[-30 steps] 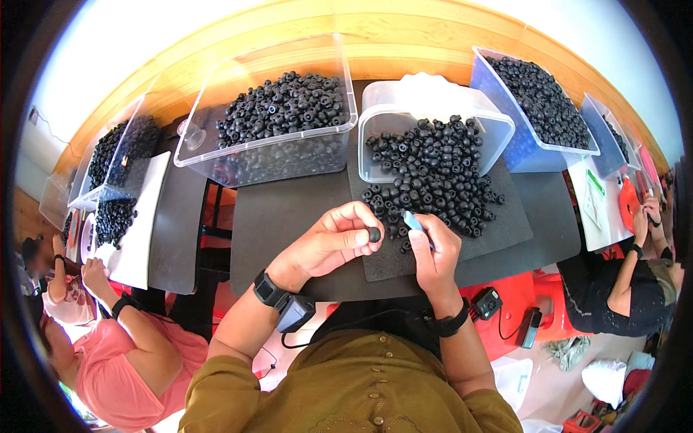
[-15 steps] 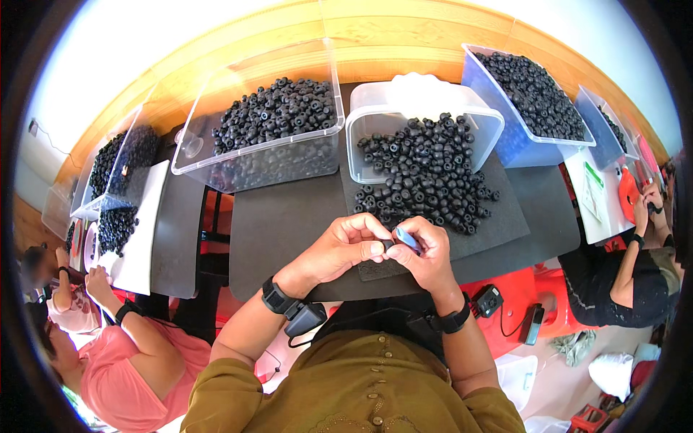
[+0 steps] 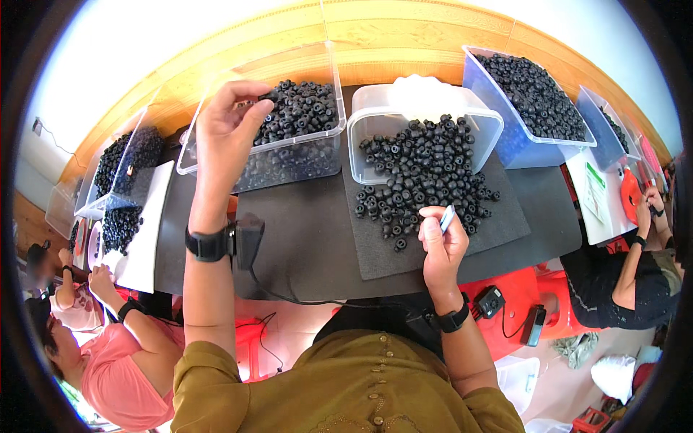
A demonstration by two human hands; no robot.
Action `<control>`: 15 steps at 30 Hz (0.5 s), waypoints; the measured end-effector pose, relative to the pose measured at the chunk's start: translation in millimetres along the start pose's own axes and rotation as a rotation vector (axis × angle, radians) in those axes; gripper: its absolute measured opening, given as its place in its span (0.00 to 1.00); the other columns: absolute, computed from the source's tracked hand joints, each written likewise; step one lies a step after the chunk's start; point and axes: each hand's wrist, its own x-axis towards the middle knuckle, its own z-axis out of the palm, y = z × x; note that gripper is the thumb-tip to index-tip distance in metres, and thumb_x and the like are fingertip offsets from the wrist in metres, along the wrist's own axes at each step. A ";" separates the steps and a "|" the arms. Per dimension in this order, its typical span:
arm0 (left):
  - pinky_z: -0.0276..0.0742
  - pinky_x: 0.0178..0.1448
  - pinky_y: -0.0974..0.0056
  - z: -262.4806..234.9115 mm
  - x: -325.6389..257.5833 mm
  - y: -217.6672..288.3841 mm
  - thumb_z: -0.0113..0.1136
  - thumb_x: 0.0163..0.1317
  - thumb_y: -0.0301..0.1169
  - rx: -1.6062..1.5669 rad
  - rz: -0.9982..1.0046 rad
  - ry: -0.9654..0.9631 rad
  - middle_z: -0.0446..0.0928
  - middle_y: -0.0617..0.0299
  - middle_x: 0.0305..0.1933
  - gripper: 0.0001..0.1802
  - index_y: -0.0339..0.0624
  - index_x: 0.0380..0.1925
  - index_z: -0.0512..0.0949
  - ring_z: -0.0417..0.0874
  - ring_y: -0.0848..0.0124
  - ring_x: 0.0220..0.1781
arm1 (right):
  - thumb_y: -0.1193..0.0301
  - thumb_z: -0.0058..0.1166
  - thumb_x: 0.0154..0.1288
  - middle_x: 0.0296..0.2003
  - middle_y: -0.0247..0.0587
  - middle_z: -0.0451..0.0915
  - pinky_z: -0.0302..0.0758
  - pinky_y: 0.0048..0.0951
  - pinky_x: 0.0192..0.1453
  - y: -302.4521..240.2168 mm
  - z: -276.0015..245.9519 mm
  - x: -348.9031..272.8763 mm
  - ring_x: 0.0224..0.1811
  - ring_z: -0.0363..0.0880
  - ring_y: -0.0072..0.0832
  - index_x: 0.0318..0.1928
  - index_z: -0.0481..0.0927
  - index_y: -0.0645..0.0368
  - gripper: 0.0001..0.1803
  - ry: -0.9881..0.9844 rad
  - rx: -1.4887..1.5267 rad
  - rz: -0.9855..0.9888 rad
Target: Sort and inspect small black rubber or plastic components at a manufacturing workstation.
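My left hand (image 3: 229,133) reaches over the left clear plastic bin (image 3: 289,138), which is heaped with small round black parts (image 3: 299,108) that have holes through them. Its thumb and fingers curve with a gap between them, and no part shows clearly in them. Closer to me, my right hand (image 3: 442,252) is closed around a slim light-blue tool (image 3: 448,216), whose lower end its fingers hide. Just beyond that hand, more black parts (image 3: 426,162) spill from a tipped clear tub (image 3: 354,141) onto a dark grey mat (image 3: 382,256).
A bluish bin (image 3: 527,151) full of black parts stands at the back right. People work on both sides: one in a pink top (image 3: 133,368) at left, one in dark clothes (image 3: 599,289) at right. Red stools (image 3: 516,289) stand below the dark table (image 3: 303,216).
My hands were together over the mat around a small black part. My left hand has swung up and left to the bin; the right has stayed near with the blue tool.
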 end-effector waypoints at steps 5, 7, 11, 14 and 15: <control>0.78 0.45 0.59 44.2 -51.8 10.8 0.66 0.50 0.24 0.462 0.462 -0.256 0.80 0.57 0.38 0.10 0.42 0.35 0.80 0.81 0.57 0.40 | 0.74 0.53 0.69 0.23 0.22 0.69 0.59 0.15 0.27 -1.5 1.2 0.9 0.24 0.61 0.10 0.39 0.80 0.62 0.05 0.085 0.019 -0.001; 0.77 0.46 0.59 69.4 -91.3 10.4 0.69 0.50 0.25 0.295 0.175 -0.545 0.79 0.55 0.39 0.12 0.39 0.34 0.79 0.82 0.58 0.41 | 0.74 0.53 0.69 0.23 0.21 0.68 0.58 0.15 0.27 -1.5 1.3 1.6 0.24 0.61 0.09 0.40 0.79 0.62 0.05 0.052 -0.046 0.006; 0.78 0.39 0.58 100.0 -121.6 3.3 0.70 0.48 0.27 0.309 0.047 -0.626 0.77 0.54 0.35 0.15 0.40 0.36 0.78 0.81 0.57 0.34 | 0.75 0.53 0.68 0.23 0.21 0.68 0.58 0.15 0.27 -3.1 3.2 1.7 0.24 0.60 0.08 0.39 0.79 0.62 0.04 0.035 -0.037 -0.006; 0.78 0.37 0.60 103.3 -124.3 -17.0 0.70 0.49 0.25 0.273 0.008 -0.677 0.76 0.55 0.36 0.15 0.39 0.38 0.77 0.82 0.61 0.33 | 0.74 0.53 0.69 0.23 0.20 0.68 0.58 0.15 0.27 -1.1 4.3 2.2 0.24 0.60 0.09 0.39 0.79 0.62 0.04 0.034 -0.059 0.002; 0.78 0.37 0.63 102.9 -123.6 -20.7 0.69 0.51 0.24 0.229 -0.033 -0.719 0.77 0.56 0.38 0.15 0.39 0.39 0.77 0.82 0.64 0.34 | 0.74 0.54 0.68 0.23 0.21 0.69 0.58 0.15 0.27 -1.8 3.0 1.5 0.24 0.61 0.09 0.39 0.79 0.62 0.04 0.016 -0.074 0.015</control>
